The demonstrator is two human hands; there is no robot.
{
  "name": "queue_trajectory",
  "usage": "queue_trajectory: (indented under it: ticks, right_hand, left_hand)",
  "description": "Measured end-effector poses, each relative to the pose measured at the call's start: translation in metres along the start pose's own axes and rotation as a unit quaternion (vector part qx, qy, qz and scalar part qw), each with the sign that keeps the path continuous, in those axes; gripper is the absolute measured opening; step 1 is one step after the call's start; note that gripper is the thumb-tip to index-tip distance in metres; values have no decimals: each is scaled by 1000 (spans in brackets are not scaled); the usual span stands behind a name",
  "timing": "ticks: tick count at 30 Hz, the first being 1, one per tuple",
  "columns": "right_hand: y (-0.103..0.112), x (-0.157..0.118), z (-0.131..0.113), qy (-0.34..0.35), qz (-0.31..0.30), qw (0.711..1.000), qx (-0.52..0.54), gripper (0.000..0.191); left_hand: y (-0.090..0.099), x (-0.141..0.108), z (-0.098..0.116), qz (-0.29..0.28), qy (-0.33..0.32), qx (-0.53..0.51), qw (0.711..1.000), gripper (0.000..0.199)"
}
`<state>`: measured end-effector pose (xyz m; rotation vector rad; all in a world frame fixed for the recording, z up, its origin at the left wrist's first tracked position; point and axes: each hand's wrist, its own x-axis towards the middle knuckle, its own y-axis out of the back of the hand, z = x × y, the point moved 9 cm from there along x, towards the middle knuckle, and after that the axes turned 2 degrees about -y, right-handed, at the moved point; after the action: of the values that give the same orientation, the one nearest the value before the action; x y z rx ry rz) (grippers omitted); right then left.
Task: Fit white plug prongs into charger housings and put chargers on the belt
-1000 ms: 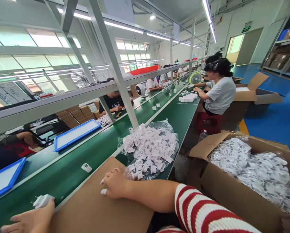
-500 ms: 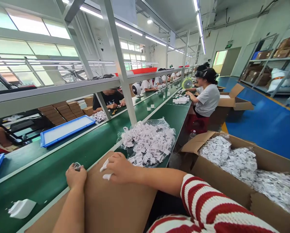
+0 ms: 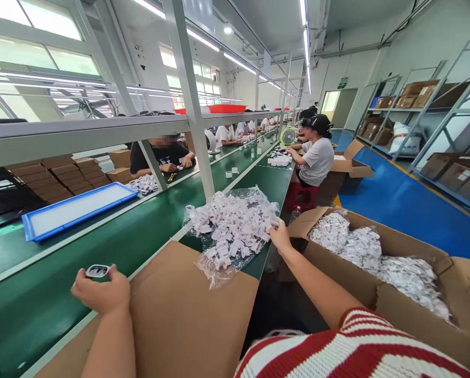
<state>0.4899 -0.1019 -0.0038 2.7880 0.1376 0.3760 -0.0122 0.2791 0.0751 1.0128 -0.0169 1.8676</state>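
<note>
My left hand (image 3: 105, 295) is closed around a small white plastic housing (image 3: 97, 271), held above the green belt with its hollow, dark-edged opening facing up. At the right edge of a heap of small white plastic parts (image 3: 238, 226), my right hand (image 3: 281, 237) reaches in with bent fingers. Its fingertips are partly hidden, and what they pinch cannot be made out. The heap lies on a spread clear plastic bag (image 3: 218, 274). Between my arms a flat cardboard sheet (image 3: 188, 310) covers the near worktop.
An open carton (image 3: 337, 268) of bagged white parts stands to the right. A metal post (image 3: 202, 157) rises behind the heap. Across the green belt (image 3: 152, 236) lies a blue-rimmed tray (image 3: 81, 211). Co-workers sit along the line, one in a white shirt (image 3: 317, 163) at right.
My right hand has gone from above the cardboard to the heap's right edge. My left hand has shifted left and turned, showing the housing's opening. The view has swung somewhat.
</note>
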Motion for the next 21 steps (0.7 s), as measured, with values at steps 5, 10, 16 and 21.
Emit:
queue_trajectory:
  ticks: [5,10,16,21]
  right_hand:
    - [-23,28,-16,-35,-15,997,61,27]
    - [-58,78,-104,11,-39,994,105,22]
    - [-53,85,-160,127,-57,957,254,38]
    - [-10,76,-57,-16,33,989,143,31]
  left_hand:
    - [-1,2,-11,22,-26,-9,999,77]
    - [1,1,-20,52,-27,-20,998,77]
    - [2,-1,-21,60,-17,-7,998,72]
    - [2,-3,-19,52,13,-7,999,66]
